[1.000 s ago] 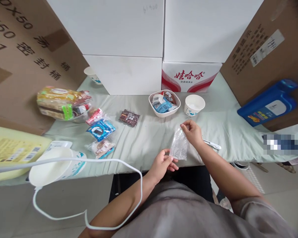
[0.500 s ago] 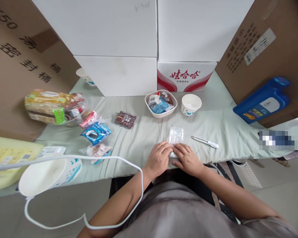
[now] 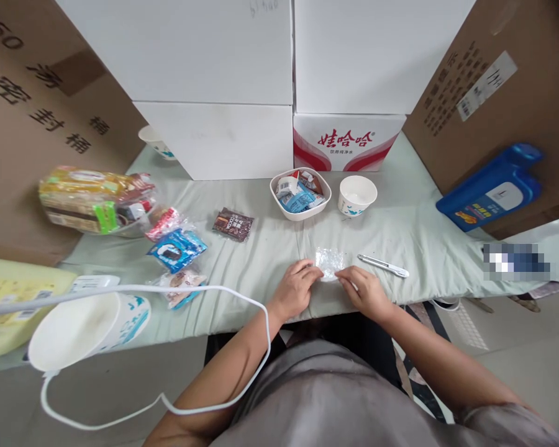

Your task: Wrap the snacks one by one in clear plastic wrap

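Note:
A small piece of clear, crinkled plastic film (image 3: 330, 261) lies on the cloth in front of me, looking folded over. My left hand (image 3: 297, 288) pinches its near left corner between thumb and fingers. At the near right corner, my right hand (image 3: 367, 293) has thumb and fingertips pressed together on the edge. To the right of the film rests a white utility knife (image 3: 382, 266), touched by neither hand. A dark brown cocoa packet (image 3: 233, 224) lies off to the left.
Behind the film stand a white tray (image 3: 326, 202) of snack packets and a paper cup (image 3: 358, 197). Blue packets (image 3: 174, 249) and bagged food (image 3: 86, 192) lie left. White boxes (image 3: 214, 139) wall the back. A white cable (image 3: 246, 304) loops over my left arm; a blue bottle (image 3: 487, 192) leans right.
Both hands were lying flat together over the film's near end. They have moved apart to its two near corners and pinch there. The film now looks shorter from front to back.

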`<state>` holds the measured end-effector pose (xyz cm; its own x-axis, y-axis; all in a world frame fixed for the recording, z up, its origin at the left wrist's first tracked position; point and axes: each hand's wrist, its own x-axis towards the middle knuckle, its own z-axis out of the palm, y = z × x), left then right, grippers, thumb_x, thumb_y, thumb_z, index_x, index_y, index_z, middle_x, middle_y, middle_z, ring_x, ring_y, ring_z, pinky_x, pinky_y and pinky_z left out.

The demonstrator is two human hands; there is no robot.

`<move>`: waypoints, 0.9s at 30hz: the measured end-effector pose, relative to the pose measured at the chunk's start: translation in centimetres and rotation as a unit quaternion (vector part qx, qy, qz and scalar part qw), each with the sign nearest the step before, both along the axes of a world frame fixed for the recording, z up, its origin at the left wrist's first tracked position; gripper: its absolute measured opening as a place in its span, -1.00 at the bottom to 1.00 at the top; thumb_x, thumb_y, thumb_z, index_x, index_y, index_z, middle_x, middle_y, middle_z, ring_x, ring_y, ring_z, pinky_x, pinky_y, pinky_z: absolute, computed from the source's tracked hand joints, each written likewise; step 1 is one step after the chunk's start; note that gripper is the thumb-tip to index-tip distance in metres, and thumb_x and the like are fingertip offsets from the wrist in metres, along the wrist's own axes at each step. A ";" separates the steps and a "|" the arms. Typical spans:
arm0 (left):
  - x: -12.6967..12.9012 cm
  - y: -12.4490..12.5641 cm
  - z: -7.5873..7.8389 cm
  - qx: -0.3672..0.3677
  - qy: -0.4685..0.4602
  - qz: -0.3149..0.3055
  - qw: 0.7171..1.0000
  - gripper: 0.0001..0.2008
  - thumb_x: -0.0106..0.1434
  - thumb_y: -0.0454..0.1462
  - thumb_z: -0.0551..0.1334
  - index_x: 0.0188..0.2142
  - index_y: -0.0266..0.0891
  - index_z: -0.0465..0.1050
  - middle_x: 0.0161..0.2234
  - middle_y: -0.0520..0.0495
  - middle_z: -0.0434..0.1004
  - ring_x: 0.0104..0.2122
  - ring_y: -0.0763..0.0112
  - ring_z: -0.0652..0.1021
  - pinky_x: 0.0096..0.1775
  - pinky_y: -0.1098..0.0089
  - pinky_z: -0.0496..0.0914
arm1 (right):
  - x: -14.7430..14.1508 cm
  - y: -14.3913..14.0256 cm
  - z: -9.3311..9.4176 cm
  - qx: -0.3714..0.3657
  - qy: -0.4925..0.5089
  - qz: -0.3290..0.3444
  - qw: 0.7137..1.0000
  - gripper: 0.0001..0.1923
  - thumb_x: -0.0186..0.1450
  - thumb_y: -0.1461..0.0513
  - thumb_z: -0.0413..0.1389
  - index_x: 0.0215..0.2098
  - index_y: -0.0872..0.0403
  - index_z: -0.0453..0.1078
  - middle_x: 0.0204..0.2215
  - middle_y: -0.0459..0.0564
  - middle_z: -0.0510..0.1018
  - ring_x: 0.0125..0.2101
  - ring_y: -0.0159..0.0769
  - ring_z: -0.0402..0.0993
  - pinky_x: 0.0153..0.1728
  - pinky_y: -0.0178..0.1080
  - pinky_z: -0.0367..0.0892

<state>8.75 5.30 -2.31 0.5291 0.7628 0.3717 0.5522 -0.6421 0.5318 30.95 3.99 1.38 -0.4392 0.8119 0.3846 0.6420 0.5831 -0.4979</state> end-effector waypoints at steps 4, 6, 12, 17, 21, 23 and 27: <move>-0.1 0.2 -0.5 -0.003 -0.035 0.031 0.999 -0.37 0.15 -0.53 0.00 0.23 -0.28 0.13 -0.07 -0.18 0.50 0.05 0.16 0.40 0.07 0.04 0.34 | -1.0 4.3 0.2 -0.044 -0.092 -0.087 0.991 -0.73 0.43 0.20 -0.10 -0.12 0.05 0.43 -0.25 0.04 0.57 -0.26 -0.25 0.51 -0.22 -0.25 0.37; -0.1 0.3 -0.5 0.000 -0.037 0.029 0.999 -0.35 0.18 -0.51 -0.01 0.27 -0.27 0.03 -0.11 -0.16 0.52 0.04 0.16 0.40 0.08 0.03 0.32 | -1.7 5.7 -0.4 -0.066 -0.158 -0.105 0.980 -0.74 0.42 0.20 -0.08 -0.12 0.07 0.43 -0.25 0.05 0.57 -0.27 -0.25 0.50 -0.24 -0.26 0.33; 0.3 0.1 0.4 0.001 0.033 0.029 0.999 -0.53 0.19 -0.47 0.05 0.08 -0.21 0.34 -0.06 -0.17 0.43 0.04 0.15 0.35 0.09 0.07 0.32 | -2.4 6.6 -2.3 -0.039 -0.225 -0.124 0.966 -0.74 0.41 0.19 -0.05 -0.12 0.12 0.42 -0.29 0.08 0.52 -0.28 -0.19 0.43 -0.25 -0.22 0.28; 0.6 -0.1 0.9 0.013 0.077 0.062 0.995 -0.63 0.20 -0.43 0.10 0.01 -0.25 0.40 -0.04 -0.21 0.34 0.04 0.09 0.31 0.08 0.04 0.33 | -0.8 6.3 -0.8 0.066 -0.133 -0.173 0.974 -0.77 0.35 0.21 0.03 -0.10 0.12 0.43 -0.16 0.16 0.48 -0.14 -0.07 0.34 -0.09 -0.07 0.27; 0.6 -0.1 0.7 0.019 0.069 0.059 0.996 -0.62 0.21 -0.44 0.11 0.01 -0.21 0.39 -0.05 -0.19 0.35 0.04 0.09 0.32 0.07 0.04 0.34 | -1.3 4.6 -0.5 0.070 -0.113 -0.029 0.991 -0.78 0.36 0.27 0.01 -0.08 0.06 0.43 -0.09 0.12 0.48 -0.05 -0.11 0.31 -0.02 -0.05 0.26; 0.5 -0.1 0.6 0.018 0.050 0.067 0.996 -0.64 0.21 -0.44 0.10 -0.02 -0.21 0.39 -0.06 -0.18 0.35 0.02 0.12 0.34 0.07 0.04 0.34 | -1.9 3.8 -1.4 0.046 -0.139 0.028 0.989 -0.77 0.37 0.28 0.01 -0.06 0.04 0.44 -0.06 0.10 0.50 -0.04 -0.11 0.32 -0.05 -0.06 0.29; 0.2 -0.2 0.6 0.009 0.006 0.095 0.995 -0.71 0.23 -0.43 0.10 -0.06 -0.23 0.37 -0.09 -0.17 0.35 -0.04 0.18 0.37 0.03 0.09 0.37 | -1.4 5.2 -2.0 0.011 -0.127 0.055 0.990 -0.74 0.35 0.35 -0.02 -0.13 0.06 0.47 -0.19 0.06 0.55 -0.16 -0.20 0.41 -0.13 -0.17 0.35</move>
<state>8.97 5.07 -1.68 0.3801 0.8428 0.3809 0.6703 -0.5348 0.5145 29.54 9.16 -0.58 -0.6089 0.7466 0.2680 0.6768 0.6652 -0.3154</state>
